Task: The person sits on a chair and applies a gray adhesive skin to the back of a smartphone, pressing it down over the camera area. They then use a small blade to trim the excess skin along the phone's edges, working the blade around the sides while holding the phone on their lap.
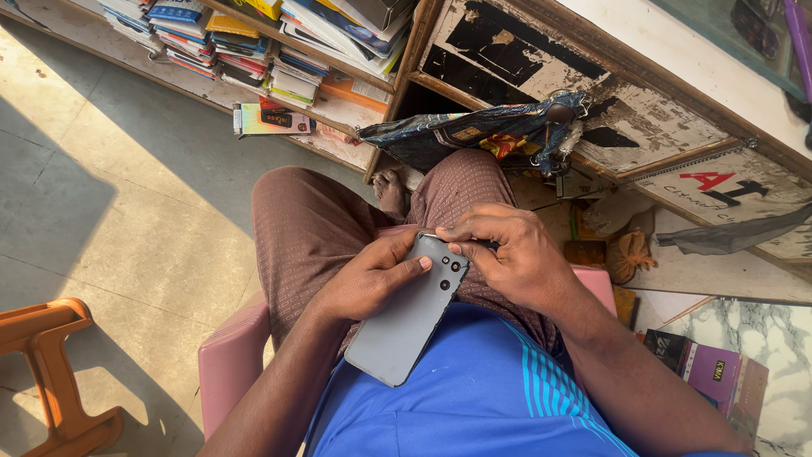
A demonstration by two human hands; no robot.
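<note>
A person sits on a pink chair (230,355) and looks down at their own lap. Both hands are close together on a grey phone (404,322) that lies back side up over the lap, slanting from the blue shirt (474,398) up toward the knees. The left hand (365,279) is closed around the phone's left edge, with the thumb pressed flat on the back next to the small round camera holes (449,272). The right hand (516,254) is bent over the top corner of the phone, and its fingertips pinch a thin dark tool (484,244) against that top edge. The tool is mostly hidden by the fingers, so its shape is hard to tell. The legs are in brown patterned trousers (309,228), and a bare foot (391,193) peeks out between the knees. In front of the knees a blue printed cloth (474,134) hangs from an old wooden cupboard (592,85) with peeling paint. To the left of it are low shelves with stacks of flat boxes (254,42). The floor (127,195) is pale tile, partly in sun and partly in shadow. An orange stool (51,372) stands at the bottom left. At the bottom right, a purple box (719,377) lies on a marble worktop (761,330).
</note>
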